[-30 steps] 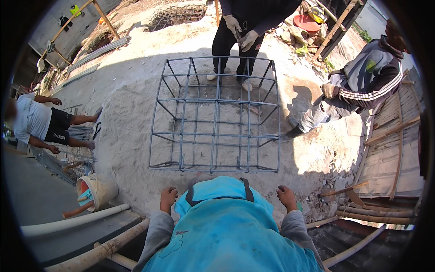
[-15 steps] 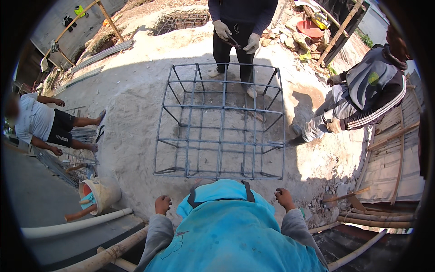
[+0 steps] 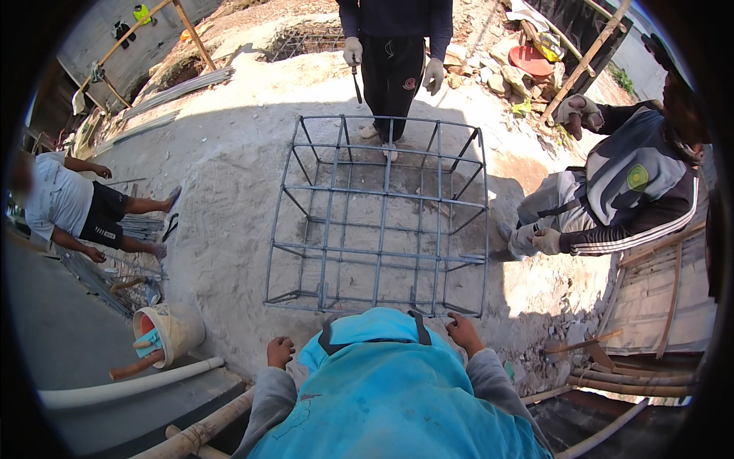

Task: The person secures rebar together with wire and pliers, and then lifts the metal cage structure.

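Observation:
A rectangular cage of tied steel rebar [image 3: 331, 218] stands on the ground in front of me. My left hand [image 3: 280, 352] hangs left of my blue top, short of the cage. Its fingers are loosely bent and apart, with nothing visible in them. My right hand [image 3: 463, 333] is at the cage's near right corner, fingers reaching toward the lower bar and holding nothing visible. Whether they touch the bar I cannot tell. Across the cage, a co-worker's gloved hand [image 3: 352, 52] holds a dark, slim hand tool [image 3: 357, 86].
At the right another gloved co-worker [image 3: 634, 183] stands beside the cage; a third person [image 3: 95, 203] is at the left. A white bucket [image 3: 183, 333] lies tipped near a pale pipe [image 3: 138, 389]. Bamboo poles [image 3: 199, 424] flank me. Rubble [image 3: 489, 69] lies at the back right.
My right hand has moved forward and left to the cage corner. The far co-worker's hands have parted and lowered. The right co-worker has raised one gloved hand. The view has shifted slightly.

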Demonstrator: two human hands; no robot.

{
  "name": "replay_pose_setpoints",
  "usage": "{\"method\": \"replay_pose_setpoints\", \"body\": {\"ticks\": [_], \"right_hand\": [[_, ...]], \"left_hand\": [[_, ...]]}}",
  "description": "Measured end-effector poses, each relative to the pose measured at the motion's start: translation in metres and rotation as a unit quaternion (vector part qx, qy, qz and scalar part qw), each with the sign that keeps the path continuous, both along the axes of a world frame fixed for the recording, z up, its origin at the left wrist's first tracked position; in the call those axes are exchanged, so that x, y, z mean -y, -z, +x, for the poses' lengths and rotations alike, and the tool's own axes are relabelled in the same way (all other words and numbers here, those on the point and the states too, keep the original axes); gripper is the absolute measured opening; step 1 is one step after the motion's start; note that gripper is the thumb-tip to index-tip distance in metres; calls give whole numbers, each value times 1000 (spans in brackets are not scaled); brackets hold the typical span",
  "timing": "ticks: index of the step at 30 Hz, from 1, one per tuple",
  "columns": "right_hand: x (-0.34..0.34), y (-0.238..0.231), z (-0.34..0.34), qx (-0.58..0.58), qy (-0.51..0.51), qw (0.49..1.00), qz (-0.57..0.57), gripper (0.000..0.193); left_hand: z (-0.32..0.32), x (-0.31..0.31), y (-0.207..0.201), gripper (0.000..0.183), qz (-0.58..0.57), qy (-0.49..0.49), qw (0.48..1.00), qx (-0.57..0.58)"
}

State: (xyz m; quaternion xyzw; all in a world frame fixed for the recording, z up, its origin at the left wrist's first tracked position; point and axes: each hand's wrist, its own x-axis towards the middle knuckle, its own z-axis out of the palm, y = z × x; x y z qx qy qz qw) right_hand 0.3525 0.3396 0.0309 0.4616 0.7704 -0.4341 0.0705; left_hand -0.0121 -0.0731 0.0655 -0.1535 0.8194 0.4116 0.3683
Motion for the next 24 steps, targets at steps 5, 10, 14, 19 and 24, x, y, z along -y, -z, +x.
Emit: {"method": "replay_pose_setpoints", "body": {"ticks": [5,10,14,19,24], "right_hand": [[4,9,-4,8,-45,998,47,46],[-3,7,-17,11,-18,1000,-4,48],[-4,-11,-34,20,4,1000,-23,47],[-7,-16,-35,14,8,1000,-21,45],[-12,-7,-33,37,13,999,-28,44]], "left_hand": [[-5,5,5,33,6,-3,1000,5],[-20,-6,0,34,20,-4,1000,4],[-26,-14,1,34,25,-6,1000,-4],[-31,-19,12,35,32,-4,999,4],[-38,-12,18,36,25,13,1000,3]]}}
